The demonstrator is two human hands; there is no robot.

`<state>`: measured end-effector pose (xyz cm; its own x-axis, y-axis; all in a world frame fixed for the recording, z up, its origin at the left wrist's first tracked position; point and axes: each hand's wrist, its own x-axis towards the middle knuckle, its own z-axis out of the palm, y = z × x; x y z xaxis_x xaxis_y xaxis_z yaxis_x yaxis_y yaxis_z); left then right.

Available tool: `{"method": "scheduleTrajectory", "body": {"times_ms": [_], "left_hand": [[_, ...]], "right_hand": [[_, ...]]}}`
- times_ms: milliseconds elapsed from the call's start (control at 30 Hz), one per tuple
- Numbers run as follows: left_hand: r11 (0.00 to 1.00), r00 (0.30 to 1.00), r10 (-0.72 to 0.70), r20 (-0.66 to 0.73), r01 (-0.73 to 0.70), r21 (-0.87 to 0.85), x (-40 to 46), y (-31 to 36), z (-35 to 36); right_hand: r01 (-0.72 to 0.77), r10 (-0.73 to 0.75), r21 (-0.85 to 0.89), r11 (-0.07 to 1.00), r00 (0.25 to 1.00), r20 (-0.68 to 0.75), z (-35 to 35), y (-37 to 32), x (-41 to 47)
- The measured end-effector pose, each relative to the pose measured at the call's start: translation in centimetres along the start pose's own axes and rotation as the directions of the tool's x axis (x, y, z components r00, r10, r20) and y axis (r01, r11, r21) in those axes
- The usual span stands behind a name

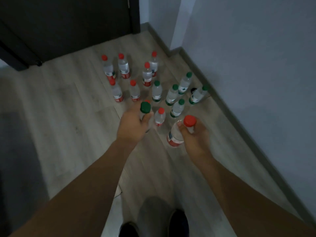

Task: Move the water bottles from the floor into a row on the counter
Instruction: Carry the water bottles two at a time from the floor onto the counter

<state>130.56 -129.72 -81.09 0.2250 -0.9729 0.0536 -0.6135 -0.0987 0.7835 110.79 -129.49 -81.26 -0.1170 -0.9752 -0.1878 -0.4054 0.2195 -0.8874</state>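
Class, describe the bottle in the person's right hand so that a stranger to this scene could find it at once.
Start at the pale wall on the right and follow its skirting toward the viewer, past the bottles standing on the wooden floor. Nearest the camera, the right hand holds a red-capped bottle by its neck. It is tilted and held, and the only other held bottle has a green cap.

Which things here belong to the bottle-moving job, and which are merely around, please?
Job: green-capped bottle in left hand; red-capped bottle in right hand; bottles standing on the floor.
Around: dark door, skirting board, shoes.
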Motion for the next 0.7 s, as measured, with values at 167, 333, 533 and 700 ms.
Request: {"method": "scheduleTrajectory", "body": {"times_ms": [167,333,533,700], "left_hand": [[0.999,0.999,-0.034,0.025,0.034,0.002,0.4,14.4,-5.8],[0.999,0.997,-0.041,0.061,0.041,0.012,-0.9,26.4,-11.2],[0.997,0.994,-0.032,0.101,0.024,0.078,-2.0,32.4,-15.1],[0.996,0.984,0.002,0.176,-0.019,0.092,-1.8,33.1,-16.0]], "right_hand": [[-0.054,0.057,0.047,0.997,0.997,-0.048,-9.4,-11.4,-2.7],[-0.072,0.079,0.087,0.994,0.993,-0.083,-17.7,-20.6,-6.6],[-0.139,0.149,0.075,0.987,0.976,-0.160,-22.4,-26.3,-8.6],[-0.153,0.163,0.073,0.986,0.972,-0.166,-22.8,-28.3,-8.7]]}}
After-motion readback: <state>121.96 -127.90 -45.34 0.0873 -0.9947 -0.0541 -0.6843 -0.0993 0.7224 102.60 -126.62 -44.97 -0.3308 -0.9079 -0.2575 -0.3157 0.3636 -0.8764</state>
